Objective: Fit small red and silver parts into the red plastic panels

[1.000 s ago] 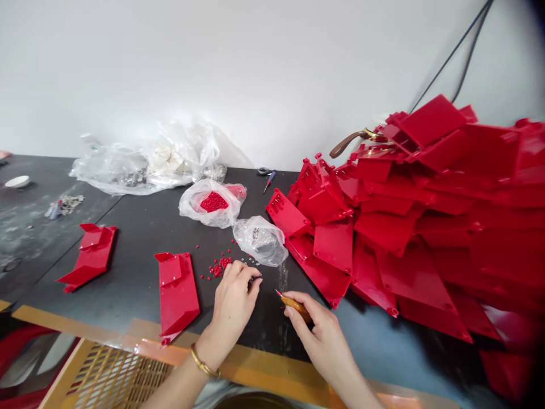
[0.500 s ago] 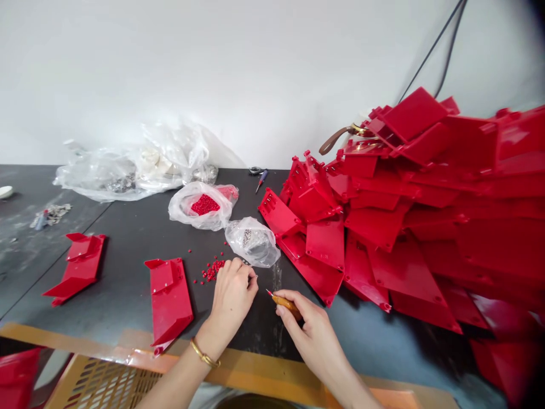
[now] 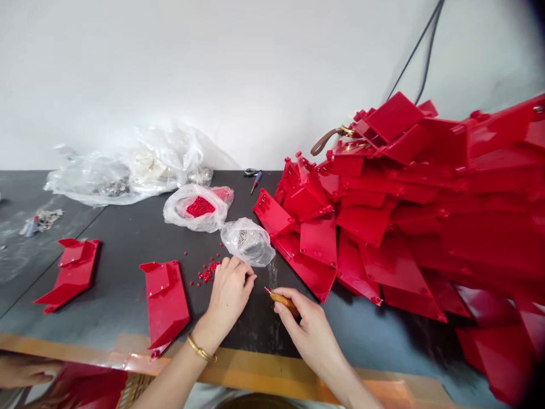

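My left hand [image 3: 232, 287] rests low over the black table, beside a small heap of red beads [image 3: 208, 272]. Its fingers are curled together and their tips are hidden, so I cannot see what they hold. My right hand [image 3: 304, 326] grips the amber handle of a thin-tipped hand tool [image 3: 284, 302]. A small red piece shows near the tool's metal tip, which points at my left fingers but stays apart from them. Just beyond my left hand lies an open plastic bag of small silver parts [image 3: 242, 238]. Behind it is a plastic bag of red beads [image 3: 201, 207].
Two folded red plastic pieces [image 3: 166, 304] lie to the left. A tall pile of red panels [image 3: 383, 210] fills the right side. Large plastic bags [image 3: 128, 170] and a small screwdriver [image 3: 256, 180] are at the back. Another person's hand [image 3: 28, 369] is at lower left.
The view has turned slightly right. Another person's hands and a red panel have come in over the basket at lower left. My hands hold nearly the same pose.
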`<state>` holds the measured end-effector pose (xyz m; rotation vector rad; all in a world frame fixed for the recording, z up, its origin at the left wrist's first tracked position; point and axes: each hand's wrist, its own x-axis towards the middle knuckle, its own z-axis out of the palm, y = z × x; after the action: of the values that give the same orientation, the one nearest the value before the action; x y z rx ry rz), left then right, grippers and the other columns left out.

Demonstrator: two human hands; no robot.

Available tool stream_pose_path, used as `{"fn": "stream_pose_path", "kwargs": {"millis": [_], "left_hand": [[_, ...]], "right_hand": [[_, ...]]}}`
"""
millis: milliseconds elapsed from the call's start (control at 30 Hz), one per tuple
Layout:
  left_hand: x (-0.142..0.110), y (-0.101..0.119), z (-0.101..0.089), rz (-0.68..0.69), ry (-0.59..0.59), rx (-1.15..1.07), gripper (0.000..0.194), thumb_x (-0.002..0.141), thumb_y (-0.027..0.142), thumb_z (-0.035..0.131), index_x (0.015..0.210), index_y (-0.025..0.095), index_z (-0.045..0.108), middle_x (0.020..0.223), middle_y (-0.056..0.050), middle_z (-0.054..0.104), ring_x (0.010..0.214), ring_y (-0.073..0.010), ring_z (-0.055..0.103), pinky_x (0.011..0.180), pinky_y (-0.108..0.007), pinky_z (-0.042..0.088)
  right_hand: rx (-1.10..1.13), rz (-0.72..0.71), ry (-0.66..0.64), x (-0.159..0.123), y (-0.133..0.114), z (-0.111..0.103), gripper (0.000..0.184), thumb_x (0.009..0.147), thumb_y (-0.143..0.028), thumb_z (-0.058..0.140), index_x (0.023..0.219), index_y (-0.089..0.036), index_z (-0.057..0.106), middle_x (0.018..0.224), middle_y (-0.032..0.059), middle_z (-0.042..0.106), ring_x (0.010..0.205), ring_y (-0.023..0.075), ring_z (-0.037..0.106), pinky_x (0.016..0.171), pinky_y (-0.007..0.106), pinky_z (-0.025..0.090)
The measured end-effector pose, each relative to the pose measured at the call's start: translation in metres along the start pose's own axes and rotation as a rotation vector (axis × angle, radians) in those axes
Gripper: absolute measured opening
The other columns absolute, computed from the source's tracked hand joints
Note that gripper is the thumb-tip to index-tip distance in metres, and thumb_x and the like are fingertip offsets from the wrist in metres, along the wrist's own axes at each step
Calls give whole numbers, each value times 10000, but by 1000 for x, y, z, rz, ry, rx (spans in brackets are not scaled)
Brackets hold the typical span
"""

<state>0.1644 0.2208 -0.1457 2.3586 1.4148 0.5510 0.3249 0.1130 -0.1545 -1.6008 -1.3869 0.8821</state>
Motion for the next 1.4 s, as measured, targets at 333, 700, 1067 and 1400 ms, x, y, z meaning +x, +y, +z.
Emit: {"fn": "stream_pose_path", "kwargs": {"millis": [333,700,1067,1400], "left_hand": [[-30,18,-13,-502,-13,-1135,262,853,412,648,812,154,633,767,-2,572,588,-87,420,526,-209,340],[-45,26,-22,-590,8,-1517,229,787,346,772,750,146,667,807,-9,608,612,-59,454,510,-165,357],[-52,27,-23,-592,130,-1409,248,684,321,847,801,162,696,773,22,616,535,-35,451,523,-174,361],[-78,18,-45,-592,79,-1260,216,757,339,776,933,215,751,882,-19,650,631,-90,512,595,-216,421]], "right_hand": [[84,-61,-26,-1,-24,9,194,922,-217,535,1076,-220,654,993,17,744,866,159,691,792,243,508],[104,-112,-33,-1,-35,17,183,922,-189,535,1056,-199,660,1018,33,746,858,153,683,798,241,500],[129,-156,-41,-3,-33,23,181,934,-168,542,1068,-222,651,991,9,724,866,136,660,800,217,481],[263,-128,-141,-4,-38,37,193,966,-269,527,1093,-239,669,919,21,707,818,150,655,710,226,508]]}}
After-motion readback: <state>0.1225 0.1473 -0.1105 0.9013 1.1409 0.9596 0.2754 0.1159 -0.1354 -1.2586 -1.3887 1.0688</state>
